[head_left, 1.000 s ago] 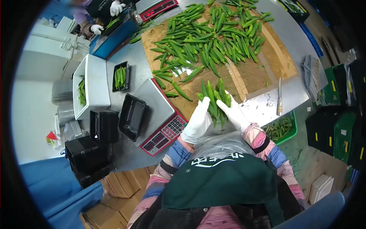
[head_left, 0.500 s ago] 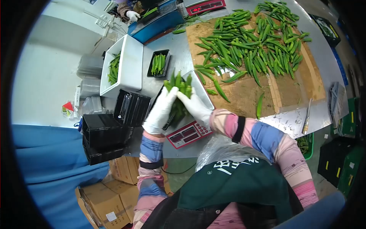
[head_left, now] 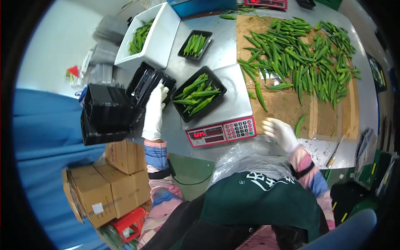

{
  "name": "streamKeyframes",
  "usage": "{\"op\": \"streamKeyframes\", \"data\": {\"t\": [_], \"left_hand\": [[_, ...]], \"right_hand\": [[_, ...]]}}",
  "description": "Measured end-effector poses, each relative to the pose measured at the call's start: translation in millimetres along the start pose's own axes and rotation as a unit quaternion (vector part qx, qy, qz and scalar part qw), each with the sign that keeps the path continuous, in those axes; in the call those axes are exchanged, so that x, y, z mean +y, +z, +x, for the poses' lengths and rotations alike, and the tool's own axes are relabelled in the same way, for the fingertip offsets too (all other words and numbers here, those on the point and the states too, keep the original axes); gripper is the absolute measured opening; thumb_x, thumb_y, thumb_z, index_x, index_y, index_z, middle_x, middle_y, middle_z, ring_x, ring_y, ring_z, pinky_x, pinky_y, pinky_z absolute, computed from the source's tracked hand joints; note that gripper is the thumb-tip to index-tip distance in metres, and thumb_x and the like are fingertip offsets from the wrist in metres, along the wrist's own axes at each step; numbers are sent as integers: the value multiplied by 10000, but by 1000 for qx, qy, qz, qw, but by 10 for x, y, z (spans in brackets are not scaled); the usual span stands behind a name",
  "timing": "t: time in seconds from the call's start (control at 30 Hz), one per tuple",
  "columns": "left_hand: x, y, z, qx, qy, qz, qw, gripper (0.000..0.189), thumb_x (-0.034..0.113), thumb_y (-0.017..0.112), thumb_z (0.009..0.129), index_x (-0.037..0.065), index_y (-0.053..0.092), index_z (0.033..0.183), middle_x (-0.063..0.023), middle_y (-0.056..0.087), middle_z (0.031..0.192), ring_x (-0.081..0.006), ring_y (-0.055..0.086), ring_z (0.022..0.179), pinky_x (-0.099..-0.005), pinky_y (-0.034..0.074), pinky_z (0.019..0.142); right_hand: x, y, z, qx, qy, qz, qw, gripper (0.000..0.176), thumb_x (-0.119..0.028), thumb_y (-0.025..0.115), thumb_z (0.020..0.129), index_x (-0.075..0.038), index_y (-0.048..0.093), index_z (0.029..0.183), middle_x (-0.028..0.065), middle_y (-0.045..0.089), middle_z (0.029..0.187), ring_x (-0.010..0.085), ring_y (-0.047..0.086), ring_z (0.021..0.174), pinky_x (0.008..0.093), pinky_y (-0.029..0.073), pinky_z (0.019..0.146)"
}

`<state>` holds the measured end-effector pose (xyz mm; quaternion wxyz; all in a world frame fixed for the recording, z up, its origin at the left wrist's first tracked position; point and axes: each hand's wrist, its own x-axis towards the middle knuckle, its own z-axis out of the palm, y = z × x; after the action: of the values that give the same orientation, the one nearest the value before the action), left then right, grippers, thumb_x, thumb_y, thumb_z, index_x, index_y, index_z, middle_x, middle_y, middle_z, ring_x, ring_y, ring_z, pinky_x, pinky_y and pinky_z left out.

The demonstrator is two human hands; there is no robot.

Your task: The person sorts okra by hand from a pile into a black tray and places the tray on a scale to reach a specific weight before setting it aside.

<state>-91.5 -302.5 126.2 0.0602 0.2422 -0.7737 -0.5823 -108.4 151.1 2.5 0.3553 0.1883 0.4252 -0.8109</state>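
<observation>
My left hand, in a white glove, reaches to the right edge of a stack of black plastic trays; its fingers are stretched out and I see nothing gripped. My right hand, gloved too, hovers above the right front corner of the scale, fingers apart and holding nothing. Between the hands, a black tray with loosely laid okra sits tilted on the left part of the metal pan of the red-and-white digital scale. The scale's red display is lit.
Okra is heaped on a cardboard sheet at the right. Behind the scale stand a filled okra tray and a white foam box with okra. More black trays stand at left, cardboard boxes below. A knife lies at right.
Both hands have let go of the okra, which now lies in the tray on the scale. My left hand moved left to the tray stack, my right hand moved right. The view has shifted.
</observation>
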Motion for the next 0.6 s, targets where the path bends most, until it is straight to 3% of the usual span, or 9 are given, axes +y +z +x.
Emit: {"op": "streamKeyframes", "data": {"t": [0.07, 0.2, 0.33, 0.43, 0.47, 0.53, 0.6], "left_hand": [[-13, -160, -173, 69, -18, -9, 997, 648, 536, 420, 1047, 78, 459, 1504, -156, 541, 1477, -295, 491, 1379, -470, 349, 1132], [-374, -427, -330, 154, -59, -51, 985, 633, 505, 401, 1059, 41, 462, 1484, -177, 567, 1437, -298, 535, 1330, -457, 391, 1095], [-524, -264, -415, 159, -70, -72, 982, 631, 499, 462, 1037, 33, 487, 1462, -167, 603, 1392, -278, 573, 1278, -435, 419, 1067], [-670, -104, -354, 161, -33, -68, 984, 589, 466, 528, 1018, 70, 514, 1454, -150, 627, 1363, -250, 610, 1215, -427, 440, 1034], [-753, -82, -316, 151, -12, -60, 987, 515, 384, 531, 1026, 88, 532, 1448, -114, 640, 1341, -209, 618, 1173, -384, 456, 1004], [-738, 45, -290, 144, 73, 42, 986, 393, 202, 501, 1046, 26, 583, 1388, -104, 666, 1271, -167, 627, 1085, -309, 475, 968], [-764, 162, -232, 148, 154, 105, 971, 375, 92, 481, 1023, 23, 600, 1372, -132, 649, 1318, -214, 615, 1195, -334, 457, 1049]], "right_hand": [[159, -760, -137, 48, -40, 29, 998, 364, -214, 518, 1054, 48, 570, 1301, 175, 668, 1226, 240, 665, 1081, 358, 549, 922], [309, -1745, -625, 232, -78, -75, 967, 433, -358, 567, 1031, -39, 596, 1322, 76, 683, 1182, 149, 633, 990, 286, 499, 851], [459, -1972, -702, 331, -78, -93, 936, 342, -290, 568, 1038, -60, 637, 1282, 53, 703, 1112, 113, 645, 898, 254, 505, 744], [659, -2030, -532, 350, -91, -182, 915, 301, -263, 595, 1028, -63, 657, 1244, 42, 717, 1072, 93, 654, 817, 220, 490, 654], [721, -2086, -455, 350, -99, -224, 904, 287, -253, 606, 1024, -63, 664, 1231, 37, 722, 1057, 85, 656, 787, 208, 482, 623], [737, -1985, -409, 378, -109, -236, 889, 241, -219, 617, 1017, -65, 680, 1192, 11, 721, 981, 53, 626, 706, 182, 444, 550], [826, -2080, -352, 378, -140, -252, 880, 238, -210, 599, 1025, -60, 676, 1193, 1, 711, 949, 35, 598, 676, 179, 432, 540]]}}
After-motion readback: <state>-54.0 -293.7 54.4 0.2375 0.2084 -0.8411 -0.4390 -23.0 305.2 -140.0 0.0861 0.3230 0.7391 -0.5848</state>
